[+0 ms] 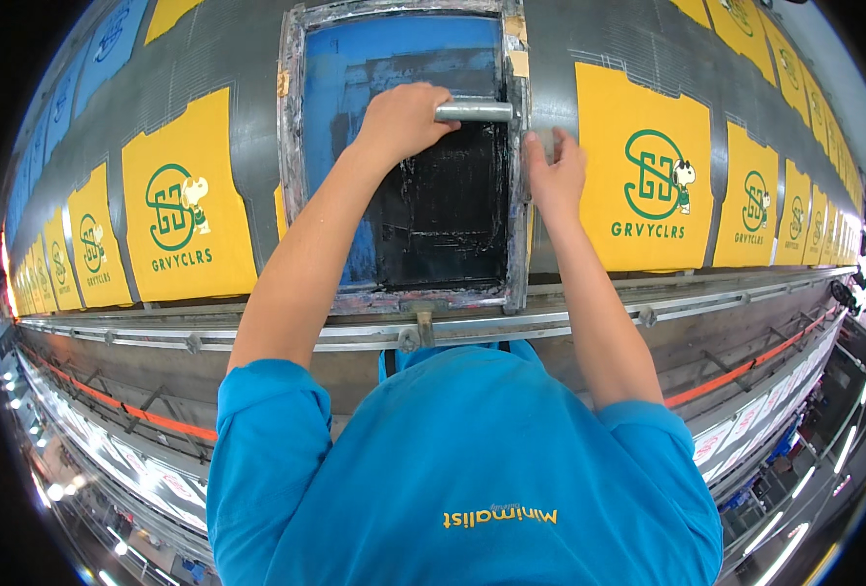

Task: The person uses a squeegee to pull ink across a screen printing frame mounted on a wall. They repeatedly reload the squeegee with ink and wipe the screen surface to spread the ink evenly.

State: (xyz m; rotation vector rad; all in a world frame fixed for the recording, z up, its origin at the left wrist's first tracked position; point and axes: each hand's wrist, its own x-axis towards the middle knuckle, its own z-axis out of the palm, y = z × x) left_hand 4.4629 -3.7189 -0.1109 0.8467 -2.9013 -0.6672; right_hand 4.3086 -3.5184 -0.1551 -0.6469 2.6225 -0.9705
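My left hand is closed round a metal bar squeegee lying across the upper part of a screen frame. The screen's mesh is blue with a broad patch of smeared black ink. Just outside the frame's right side, my right hand is open, thumb and fingers apart and slightly blurred; whether a fingertip touches the frame, I cannot tell. Yellow shirt panels printed with a green emblem and a white cartoon dog lie on either side of the screen.
A grey printing table carries rows of yellow panels, with blue ones at upper left. A metal rail runs along its near edge. Below are an orange beam and further racks of white printed panels.
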